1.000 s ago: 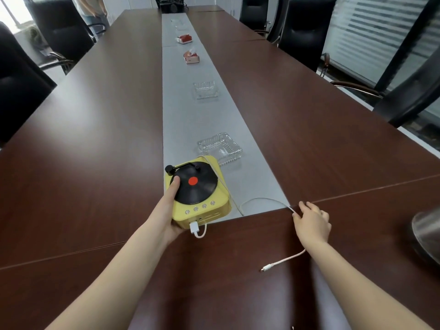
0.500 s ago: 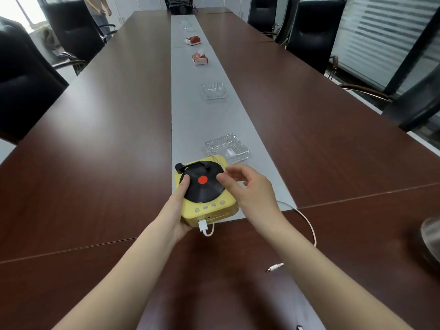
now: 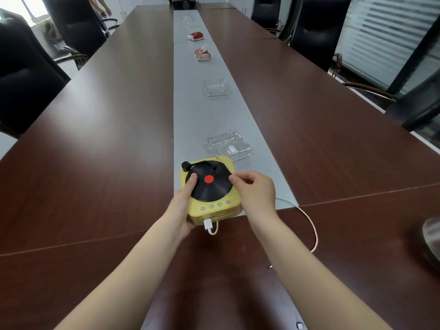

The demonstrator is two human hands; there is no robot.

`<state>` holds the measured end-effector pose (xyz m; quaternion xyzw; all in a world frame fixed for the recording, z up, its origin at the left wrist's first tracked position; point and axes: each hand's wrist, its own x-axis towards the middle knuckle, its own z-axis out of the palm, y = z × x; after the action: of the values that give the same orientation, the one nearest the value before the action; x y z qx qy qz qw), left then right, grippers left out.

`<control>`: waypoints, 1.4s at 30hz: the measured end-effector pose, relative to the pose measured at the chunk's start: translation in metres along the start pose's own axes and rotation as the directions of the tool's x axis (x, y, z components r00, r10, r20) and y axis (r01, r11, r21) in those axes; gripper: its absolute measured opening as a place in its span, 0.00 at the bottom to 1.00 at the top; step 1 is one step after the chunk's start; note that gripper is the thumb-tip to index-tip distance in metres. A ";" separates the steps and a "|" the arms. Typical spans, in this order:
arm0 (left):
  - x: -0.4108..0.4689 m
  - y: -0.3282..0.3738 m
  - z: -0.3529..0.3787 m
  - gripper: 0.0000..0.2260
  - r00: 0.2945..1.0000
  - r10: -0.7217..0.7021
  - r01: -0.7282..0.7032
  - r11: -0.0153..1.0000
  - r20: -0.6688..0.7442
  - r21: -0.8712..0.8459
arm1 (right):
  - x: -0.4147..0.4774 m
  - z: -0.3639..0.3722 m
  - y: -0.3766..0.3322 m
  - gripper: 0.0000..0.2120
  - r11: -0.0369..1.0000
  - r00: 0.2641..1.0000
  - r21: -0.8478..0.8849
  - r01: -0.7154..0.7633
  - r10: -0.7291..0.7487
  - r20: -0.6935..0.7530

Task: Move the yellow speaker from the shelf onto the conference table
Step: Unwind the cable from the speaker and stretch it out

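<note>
Yellow speaker [image 3: 212, 194] already down on the surface [image 3: 107, 139], sitting at the near end of the grey centre strip [image 3: 190, 110], directly between the two hands. No shelf in view. Placement step judged all but done, only tidying left.

Left hand [image 3: 181, 210] wrapped around the speaker's left side, thumb lying flat on the black record disc [image 3: 209, 182], palm against the yellow casing. Probably there to pin the light body in place so that tugging on the lead does not slide it.

Right hand [image 3: 254, 189] hovering over the speaker's right edge, thumb and forefinger pinched on the white cable [image 3: 314, 232] where it crosses the top. The cable loops out right of the right forearm and trails back along the surface; its white plug [image 3: 209, 226] sits in the port on the near face, just below the left hand. Likely being lifted clear of the disc and tonearm [image 3: 197, 165].

Glass ashtray [image 3: 229, 145] just beyond the fingertips of both hands, close to the speaker's far edge.

Against the frame one second back: right hand then resting flat on the surface well to the right, touching the cable near the strip's corner; now drawn in above the speaker. Left hand's grip much the same. Speaker in nearly the same spot.
</note>
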<state>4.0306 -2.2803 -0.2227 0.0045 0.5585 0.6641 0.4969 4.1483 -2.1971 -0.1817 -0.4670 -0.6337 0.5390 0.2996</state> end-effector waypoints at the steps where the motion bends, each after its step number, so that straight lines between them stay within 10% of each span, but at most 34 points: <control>1: 0.000 0.000 0.000 0.19 1.000 -0.001 0.001 1.000 -0.004 0.003 | 0.002 0.000 0.001 0.04 0.998 0.999 0.046 -0.035 0.035 -0.005; 20: 0.003 -0.004 0.003 0.16 0.998 -0.018 0.018 1.000 0.061 0.002 | 0.044 -0.050 0.044 0.08 0.810 0.911 0.507 -0.296 0.399 -0.105; 29: 0.012 -0.005 -0.001 0.17 0.999 -0.041 0.041 0.998 0.012 -0.045 | 0.046 -0.079 0.075 0.03 0.913 0.931 0.333 -0.237 0.311 -0.191; 42: 0.018 -0.009 0.002 0.18 0.998 -0.051 0.049 0.996 -0.023 -0.071 | 0.038 -0.096 0.140 0.03 0.903 0.952 -0.351 -0.246 0.159 -0.260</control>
<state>4.0284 -2.2679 -0.2382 -0.0352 0.5406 0.6709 0.5064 4.2562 -2.1261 -0.2978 -0.6378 -0.6355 0.3780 0.2155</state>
